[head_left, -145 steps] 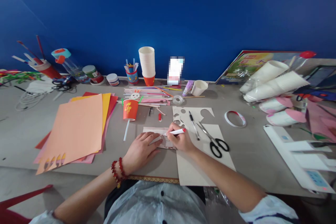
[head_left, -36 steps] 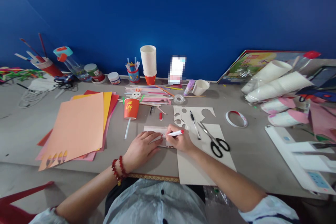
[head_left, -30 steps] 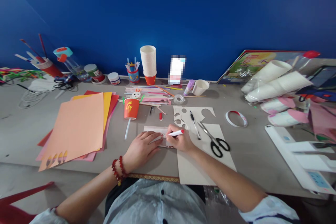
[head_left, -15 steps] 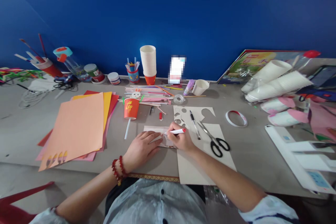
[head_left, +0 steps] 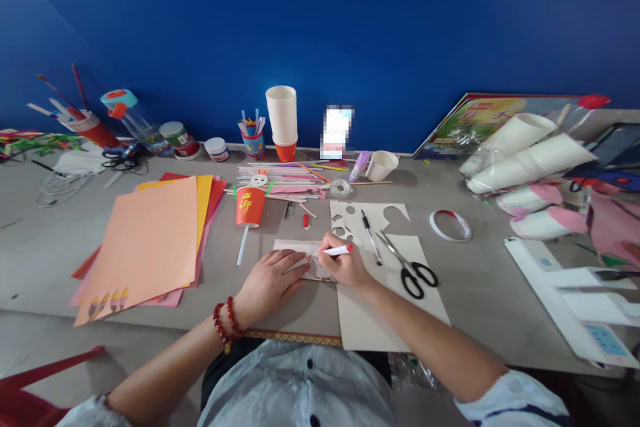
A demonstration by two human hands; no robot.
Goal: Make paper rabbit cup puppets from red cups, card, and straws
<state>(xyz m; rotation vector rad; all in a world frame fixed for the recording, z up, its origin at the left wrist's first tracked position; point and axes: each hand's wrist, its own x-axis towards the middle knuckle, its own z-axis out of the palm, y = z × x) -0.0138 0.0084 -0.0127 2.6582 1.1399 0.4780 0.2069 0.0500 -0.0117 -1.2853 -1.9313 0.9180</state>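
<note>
My right hand (head_left: 345,268) grips a white marker with a red end (head_left: 336,251), its tip down on a small pale paper strip (head_left: 293,247) on the table. My left hand (head_left: 270,283) lies flat on that strip with fingers spread, a red bead bracelet on its wrist. Under my right wrist lies a large cream card sheet (head_left: 380,317). Black-handled scissors (head_left: 410,271) and a pen (head_left: 370,237) lie on the card just right of my right hand. An orange paper cup on a straw (head_left: 249,207) stands beyond my left hand.
Coloured paper sheets (head_left: 145,240) are stacked at left. A tape roll (head_left: 449,225), a pile of straws (head_left: 285,180), stacked cups (head_left: 281,119), paint jars (head_left: 175,139) and a brush cup (head_left: 83,123) line the back. White cups and pink pieces (head_left: 530,167) crowd the right.
The marker tip has shifted slightly over the strip in small strokes. My left hand has stayed pressed on the paper.
</note>
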